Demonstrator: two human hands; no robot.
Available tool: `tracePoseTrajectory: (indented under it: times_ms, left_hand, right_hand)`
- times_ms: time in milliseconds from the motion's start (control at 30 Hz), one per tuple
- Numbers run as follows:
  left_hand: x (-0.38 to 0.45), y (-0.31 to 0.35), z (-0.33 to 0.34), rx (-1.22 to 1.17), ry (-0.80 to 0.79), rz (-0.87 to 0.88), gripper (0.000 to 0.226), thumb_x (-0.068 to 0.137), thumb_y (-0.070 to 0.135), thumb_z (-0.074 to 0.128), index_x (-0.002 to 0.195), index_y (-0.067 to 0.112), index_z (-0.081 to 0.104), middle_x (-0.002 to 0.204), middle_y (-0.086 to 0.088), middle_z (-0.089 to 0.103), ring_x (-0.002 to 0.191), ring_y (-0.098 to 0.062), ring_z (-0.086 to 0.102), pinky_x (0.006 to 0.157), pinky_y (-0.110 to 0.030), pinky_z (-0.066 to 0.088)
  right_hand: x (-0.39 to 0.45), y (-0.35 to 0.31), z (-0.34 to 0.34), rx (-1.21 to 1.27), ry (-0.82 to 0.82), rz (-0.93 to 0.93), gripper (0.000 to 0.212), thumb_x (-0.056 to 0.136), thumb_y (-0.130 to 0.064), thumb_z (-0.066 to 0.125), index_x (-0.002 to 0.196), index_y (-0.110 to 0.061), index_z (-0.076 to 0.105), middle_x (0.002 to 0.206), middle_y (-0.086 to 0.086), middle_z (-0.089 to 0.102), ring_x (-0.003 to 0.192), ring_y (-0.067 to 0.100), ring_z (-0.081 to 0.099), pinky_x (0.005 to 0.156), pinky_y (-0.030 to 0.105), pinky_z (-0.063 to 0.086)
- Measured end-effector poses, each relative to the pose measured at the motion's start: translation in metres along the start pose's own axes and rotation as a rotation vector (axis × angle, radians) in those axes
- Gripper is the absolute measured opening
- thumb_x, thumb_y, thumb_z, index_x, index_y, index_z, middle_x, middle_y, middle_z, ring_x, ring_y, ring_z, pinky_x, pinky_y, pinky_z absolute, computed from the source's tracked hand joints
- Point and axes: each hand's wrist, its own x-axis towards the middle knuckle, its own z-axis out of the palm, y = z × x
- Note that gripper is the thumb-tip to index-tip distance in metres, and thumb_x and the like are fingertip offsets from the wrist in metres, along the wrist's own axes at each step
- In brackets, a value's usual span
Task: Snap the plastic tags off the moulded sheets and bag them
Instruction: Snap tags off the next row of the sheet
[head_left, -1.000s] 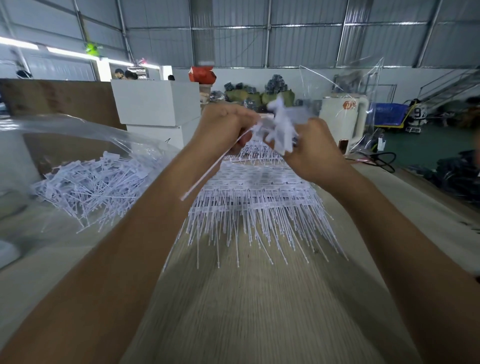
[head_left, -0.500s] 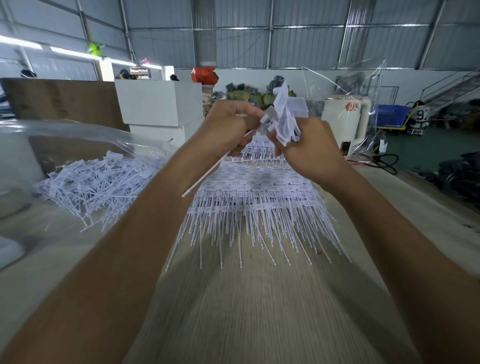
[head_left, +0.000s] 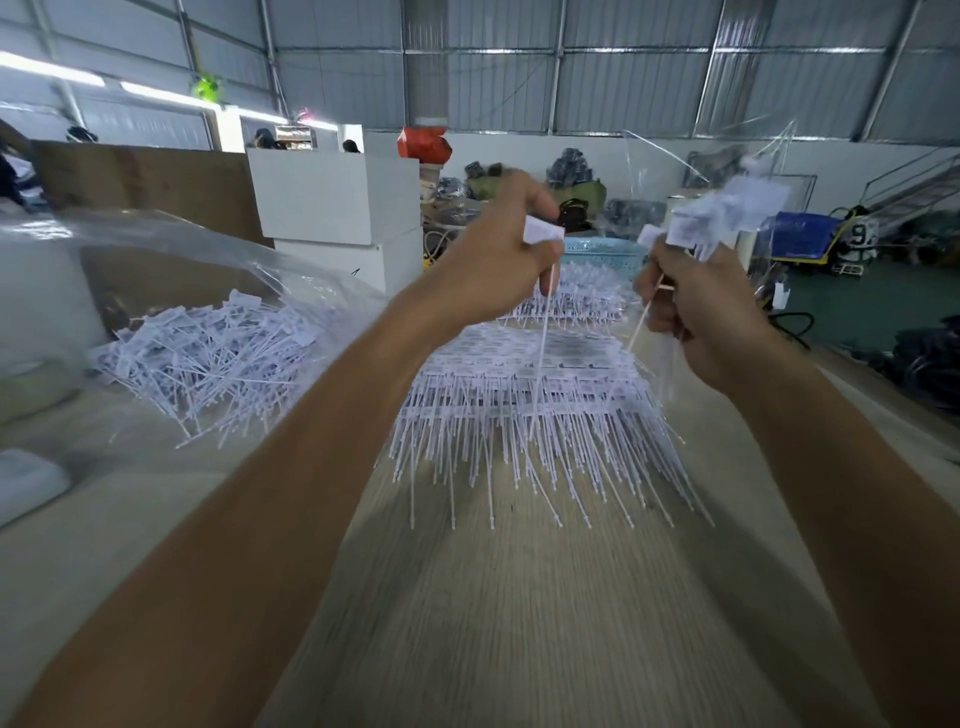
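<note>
Tags (head_left: 727, 210) in a loose bundle are gripped in the right hand (head_left: 696, 306), raised above the far part of the desk (head_left: 519, 597); their flat heads fan out above the fist and are blurred. The left hand (head_left: 498, 265) pinches a single tag (head_left: 543, 231) by its head, and the thin tail hangs straight down below the fingers. The two hands are apart, with a clear gap between them.

Handling judgement: each tag is light, thin moulded plastic. The tail is flexible and will bend instead of carrying load; the flat head is the stiffer part and the better place to take hold. A full bundle is likely to splay and slip, so the grip should close round the tails just below the heads.

Moulded sheets (head_left: 524, 384) lie stacked on the desk below the hands, tails pointing toward the near edge. Loose tags (head_left: 208, 358) already separated lie heaped at the left inside the mouth of a clear plastic bag (head_left: 171, 244).

White boxes (head_left: 337, 202) stand behind the bag. A blue perforated basket (head_left: 597, 254) sits far behind the stack. Another clear bag (head_left: 701, 156) stands upright at the far right. The path from the hands to the bag mouth at the left appears unobstructed.
</note>
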Motion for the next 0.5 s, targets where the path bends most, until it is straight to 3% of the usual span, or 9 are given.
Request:
tracePoseTrajectory:
  times_ms: [100, 167, 200, 300, 433, 500]
  left_hand:
    - [0.002, -0.006, 0.005, 0.090, 0.013, 0.044, 0.025, 0.101, 0.010, 0.055, 0.119, 0.009, 0.037, 0.080, -0.003, 0.060, 0.064, -0.016, 0.052, 0.055, -0.025, 0.042]
    - [0.005, -0.008, 0.010, 0.181, 0.105, 0.113, 0.023, 0.099, 0.011, 0.059, 0.113, 0.010, 0.040, 0.079, -0.001, 0.060, 0.059, -0.003, 0.057, 0.055, -0.018, 0.044]
    - [0.006, -0.010, 0.012, 0.262, 0.164, 0.151, 0.022, 0.099, 0.014, 0.060, 0.111, 0.011, 0.042, 0.079, -0.002, 0.063, 0.062, -0.002, 0.061, 0.057, -0.021, 0.048]
    - [0.004, -0.016, 0.017, 0.510, 0.315, 0.208, 0.015, 0.098, 0.026, 0.060, 0.107, 0.016, 0.055, 0.082, -0.003, 0.070, 0.079, -0.027, 0.066, 0.066, -0.041, 0.054]
    - [0.005, -0.015, 0.021, 0.381, 0.418, 0.172, 0.012, 0.094, 0.025, 0.065, 0.097, 0.014, 0.066, 0.065, -0.005, 0.063, 0.069, -0.026, 0.062, 0.069, -0.039, 0.054]
    - [0.006, -0.012, 0.025, 0.288, 0.447, 0.131, 0.012, 0.092, 0.023, 0.068, 0.094, 0.011, 0.069, 0.064, -0.007, 0.064, 0.067, -0.024, 0.063, 0.070, -0.035, 0.053]
  right_hand:
    - [-0.013, -0.004, 0.024, -0.160, -0.140, -0.068, 0.021, 0.109, -0.026, 0.041, 0.106, -0.013, 0.057, 0.067, -0.003, 0.069, 0.056, 0.011, 0.062, 0.049, 0.024, 0.052]
    - [-0.021, -0.005, 0.041, -0.135, -0.221, -0.058, 0.025, 0.109, -0.022, 0.040, 0.116, -0.007, 0.058, 0.076, 0.004, 0.073, 0.065, 0.019, 0.070, 0.058, 0.034, 0.060]
    - [-0.025, -0.005, 0.049, -0.080, -0.238, -0.039, 0.025, 0.108, -0.020, 0.039, 0.115, -0.007, 0.060, 0.076, 0.007, 0.073, 0.067, 0.025, 0.072, 0.060, 0.040, 0.062]
    - [-0.031, -0.005, 0.063, 0.064, -0.211, 0.004, 0.026, 0.106, -0.016, 0.038, 0.102, -0.012, 0.064, 0.070, 0.009, 0.072, 0.063, 0.031, 0.072, 0.059, 0.043, 0.061]
    - [-0.031, 0.000, 0.072, 0.150, -0.152, 0.021, 0.025, 0.107, -0.022, 0.042, 0.111, -0.012, 0.064, 0.092, 0.015, 0.076, 0.083, 0.033, 0.075, 0.075, 0.051, 0.063]
    - [-0.032, 0.000, 0.077, 0.251, -0.124, 0.043, 0.025, 0.108, -0.026, 0.044, 0.108, -0.013, 0.065, 0.094, 0.014, 0.076, 0.086, 0.032, 0.076, 0.075, 0.052, 0.062]
